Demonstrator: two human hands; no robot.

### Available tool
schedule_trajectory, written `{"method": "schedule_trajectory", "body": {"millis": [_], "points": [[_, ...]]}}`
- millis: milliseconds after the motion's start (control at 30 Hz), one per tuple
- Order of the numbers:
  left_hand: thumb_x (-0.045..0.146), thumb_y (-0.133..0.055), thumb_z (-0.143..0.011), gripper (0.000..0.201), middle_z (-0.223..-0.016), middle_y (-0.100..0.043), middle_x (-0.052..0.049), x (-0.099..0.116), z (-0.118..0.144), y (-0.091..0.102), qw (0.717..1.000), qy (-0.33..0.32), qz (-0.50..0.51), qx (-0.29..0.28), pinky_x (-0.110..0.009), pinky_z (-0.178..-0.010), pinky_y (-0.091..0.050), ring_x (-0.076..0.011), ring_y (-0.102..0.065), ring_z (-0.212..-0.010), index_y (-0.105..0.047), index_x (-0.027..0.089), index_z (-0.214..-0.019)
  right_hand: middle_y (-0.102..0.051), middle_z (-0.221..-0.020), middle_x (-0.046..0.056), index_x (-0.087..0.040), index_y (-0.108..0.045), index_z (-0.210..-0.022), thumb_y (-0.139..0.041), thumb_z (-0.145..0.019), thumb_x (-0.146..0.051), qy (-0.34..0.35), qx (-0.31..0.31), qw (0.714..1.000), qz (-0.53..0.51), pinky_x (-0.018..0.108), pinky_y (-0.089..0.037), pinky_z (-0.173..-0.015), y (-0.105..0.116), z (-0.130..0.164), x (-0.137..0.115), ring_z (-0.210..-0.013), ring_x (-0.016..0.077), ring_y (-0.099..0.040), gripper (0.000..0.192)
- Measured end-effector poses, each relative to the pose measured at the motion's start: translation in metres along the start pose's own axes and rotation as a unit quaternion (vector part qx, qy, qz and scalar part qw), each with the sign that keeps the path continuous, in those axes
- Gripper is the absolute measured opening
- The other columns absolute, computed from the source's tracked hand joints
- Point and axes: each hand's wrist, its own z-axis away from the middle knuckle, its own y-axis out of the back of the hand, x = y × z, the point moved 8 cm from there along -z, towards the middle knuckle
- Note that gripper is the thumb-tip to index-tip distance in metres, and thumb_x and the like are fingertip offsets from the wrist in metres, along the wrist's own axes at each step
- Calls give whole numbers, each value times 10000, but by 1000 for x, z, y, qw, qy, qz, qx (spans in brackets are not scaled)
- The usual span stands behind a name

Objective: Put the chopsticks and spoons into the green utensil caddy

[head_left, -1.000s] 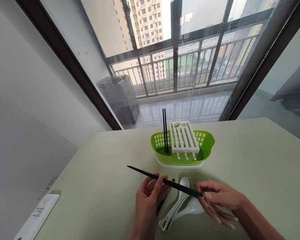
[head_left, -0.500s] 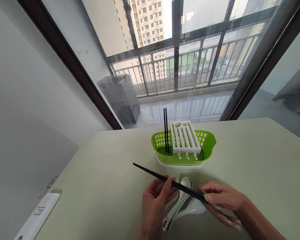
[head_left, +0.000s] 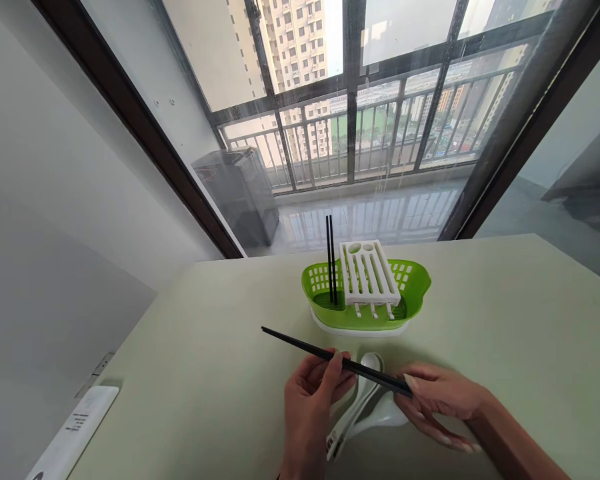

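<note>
Change: both hands and the black chopsticks (head_left: 330, 359) are sitting slightly further left than half a second ago, with the far tip shifted a little leftward; the rack and spoons are staying put.
Left hand (head_left: 310, 400): is pinching the chopsticks near their middle, thumb and fingers closed around them, the grip narrow and firm.
Right hand (head_left: 437, 400): is pressing its fingertips against the near end of the chopsticks, fingers curled and closed on that end, the remaining fingers stretching down toward the desk.
Black chopsticks: are being held as a pair above the desk, running slantwise from upper left to lower right, tips pointing left and away from the person, lifted clear of the surface.
White spoons (head_left: 363, 407): are lying stacked together on the desk directly under the chopsticks, between the two hands, bowls pointing toward the rack; whether either hand is touching them cannot be told.
Green cutlery drainer (head_left: 414, 293): is standing on a white base beyond the hands, near the far edge of the desk.
White slotted insert (head_left: 367, 273): is sitting tilted inside the drainer, toward its middle.
Standing chopsticks (head_left: 331, 260): two black ones are standing upright in the drainer's left part, just beside the insert.
Desk (head_left: 505, 347): pale green, carrying everything.
White remote control (head_left: 73, 433): is lying at the desk's left edge, well apart from the hands.
</note>
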Motion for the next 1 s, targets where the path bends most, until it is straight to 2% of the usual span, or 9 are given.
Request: {"method": "schedule_trajectory", "body": {"millis": [100, 333, 633, 833, 1000], "points": [[420, -917, -633, 489, -1011, -780, -179, 3, 1, -2, 1000, -10, -9, 2, -374, -915, -611, -313, -750, -981, -733, 91, -945, -605, -483, 5, -133, -573, -822, -506, -919, -692, -16, 9, 1000, 1, 184, -364, -231, 4, 0, 5, -237, 99, -452, 572], [406, -933, -598, 484, -980, -785, -168, 7, 0, 1, 1000, -20, -17, 16, -368, -908, -617, -313, -753, -967, -749, 92, -917, -601, -478, 6, -70, -659, -912, -474, -951, -663, -38, 24, 999, 23, 184, -395, -257, 7, -3, 6, -267, 103, -487, 622], [436, -922, -609, 507, -990, -785, -158, 4, -3, 5, 999, -31, -38, 12, -371, -907, -622, -305, -752, -967, -758, 89, -940, -600, -498, -4, -69, -679, -944, -450, -967, -649, -47, 15, 998, 32, 176, -385, -251, 11, -3, 10, -273, 99, -499, 623], [426, -912, -640, 493, -1009, -784, -155, 4, -5, 5, 998, -35, -42, 6, -358, -911, -621, -297, -750, -978, -765, 87, -967, -598, -493, 0, -99, -650, -830, -487, -946, -650, -62, 32, 997, 40, 198, -388, -232, 16, -2, 17, -267, 115, -504, 587], [437, -882, -698, 496, -1102, -769, -141, 6, -16, 18, 999, -37, -4, 26, -362, -937, -615, -277, -750, -983, -768, 107, -1050, -577, -465, -15, -128, -603, -791, -491, -931, -675, -58, 34, 997, 35, 202, -397, -234, 13, -3, 15, -273, 122, -509, 576]]}}
